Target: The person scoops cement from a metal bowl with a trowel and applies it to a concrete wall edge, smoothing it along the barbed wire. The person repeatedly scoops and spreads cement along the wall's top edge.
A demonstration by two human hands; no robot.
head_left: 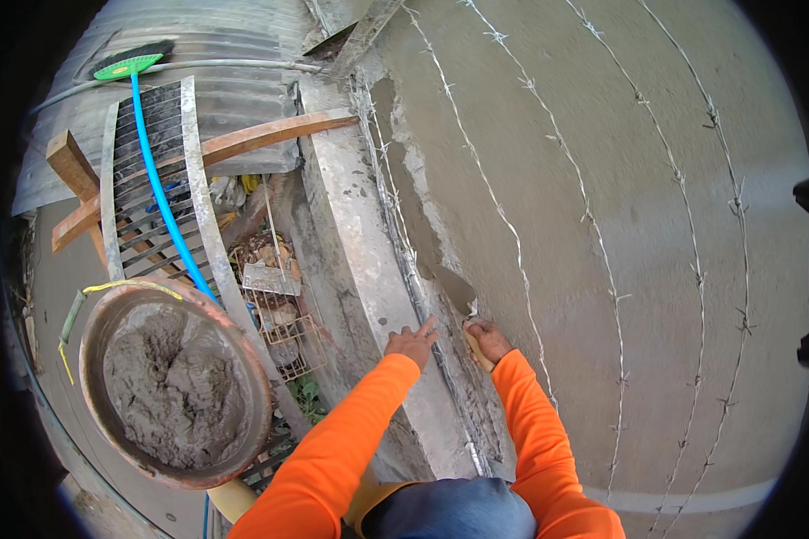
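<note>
L hand (412, 343) palm-dn, R hand (489, 341) gripping trowel (461, 295).

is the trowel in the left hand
No, the right hand grips the trowel by its handle, while the left hand has its fingers spread.

no writing, label, brand, number or sign can be read. just past ten o'clock, the green broom head (128, 66) shows small pale marks, too small to tell whether they are lettering.
</note>
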